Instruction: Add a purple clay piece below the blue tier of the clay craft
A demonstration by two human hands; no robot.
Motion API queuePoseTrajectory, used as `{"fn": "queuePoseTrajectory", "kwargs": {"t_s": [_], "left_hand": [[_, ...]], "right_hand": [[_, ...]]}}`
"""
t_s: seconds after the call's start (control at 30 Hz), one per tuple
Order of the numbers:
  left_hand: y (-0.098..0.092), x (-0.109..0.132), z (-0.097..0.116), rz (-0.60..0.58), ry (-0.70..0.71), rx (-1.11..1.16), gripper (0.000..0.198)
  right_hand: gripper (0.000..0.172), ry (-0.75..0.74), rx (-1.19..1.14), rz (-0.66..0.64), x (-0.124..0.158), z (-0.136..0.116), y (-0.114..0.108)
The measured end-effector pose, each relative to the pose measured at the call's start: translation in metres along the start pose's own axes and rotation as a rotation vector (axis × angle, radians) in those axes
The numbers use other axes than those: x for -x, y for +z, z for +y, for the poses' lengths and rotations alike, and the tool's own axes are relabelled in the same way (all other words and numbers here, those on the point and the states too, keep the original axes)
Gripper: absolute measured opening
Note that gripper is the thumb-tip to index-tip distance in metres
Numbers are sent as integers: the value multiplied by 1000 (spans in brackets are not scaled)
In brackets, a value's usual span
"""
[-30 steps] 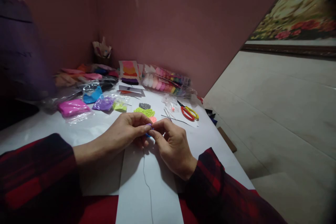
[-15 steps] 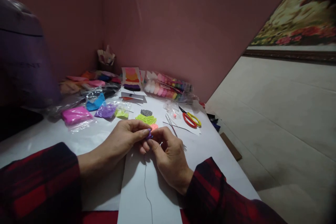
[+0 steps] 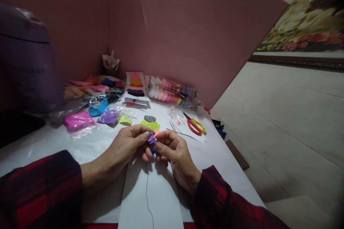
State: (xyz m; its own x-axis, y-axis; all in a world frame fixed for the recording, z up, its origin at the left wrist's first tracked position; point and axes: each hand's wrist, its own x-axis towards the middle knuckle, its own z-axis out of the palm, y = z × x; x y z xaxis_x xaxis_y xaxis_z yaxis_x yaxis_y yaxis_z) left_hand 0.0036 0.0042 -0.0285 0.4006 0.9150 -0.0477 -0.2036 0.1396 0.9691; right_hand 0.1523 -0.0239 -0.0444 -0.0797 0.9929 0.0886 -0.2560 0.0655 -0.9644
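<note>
Thumb and index finger of my left hand (image 3: 120,148) pinch a small purple clay piece (image 3: 151,138) with a layered, petal-like look. From the other side my right hand (image 3: 178,155) has its thumb and fingers closed at the clay's edge. Below the purple clay shows a small blue piece (image 3: 153,151), partly hidden by fingers. Both hands hover over a white sheet (image 3: 153,200) with a thin, dark wavy line (image 3: 147,196) running down it. Textured patches of grey clay (image 3: 149,118), lime-green clay (image 3: 150,125) and coral clay (image 3: 157,134) lie just beyond my fingers.
Red-and-yellow scissors (image 3: 195,126) and a slim metal tool (image 3: 172,126) lie right. Bagged pink clay (image 3: 78,121), purple clay (image 3: 108,116) and blue clay (image 3: 98,107) sit left. Behind stand a colour picture card (image 3: 135,83) and a clay pack (image 3: 169,93). A large purple container (image 3: 29,68) stands far left.
More of the purple clay and the blue piece now shows between my hands. My right fingers have shifted slightly away from the left. The view has tilted up a little.
</note>
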Motion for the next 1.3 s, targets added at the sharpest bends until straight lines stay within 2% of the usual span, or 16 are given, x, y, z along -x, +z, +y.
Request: {"fn": "queuePoseTrajectory", "kwargs": {"t_s": [0.13, 0.33, 0.57, 0.73, 0.9, 1.3], "left_hand": [[3, 3, 2, -16, 23, 15, 18], [3, 3, 0, -10, 43, 28, 19], [5, 0, -6, 68, 110, -87, 19], [7, -2, -7, 98, 103, -10, 21], [5, -2, -6, 46, 87, 34, 22], [0, -4, -5, -18, -20, 85, 27]], "right_hand": [[25, 58, -48, -37, -2, -2, -3], [23, 85, -97, -8, -4, 0, -2], [19, 11, 99, 25, 0, 4, 2], [24, 1, 106, 85, 2, 2, 4], [19, -38, 126, 47, 1, 1, 6], [15, -69, 147, 72, 5, 2, 5]]}}
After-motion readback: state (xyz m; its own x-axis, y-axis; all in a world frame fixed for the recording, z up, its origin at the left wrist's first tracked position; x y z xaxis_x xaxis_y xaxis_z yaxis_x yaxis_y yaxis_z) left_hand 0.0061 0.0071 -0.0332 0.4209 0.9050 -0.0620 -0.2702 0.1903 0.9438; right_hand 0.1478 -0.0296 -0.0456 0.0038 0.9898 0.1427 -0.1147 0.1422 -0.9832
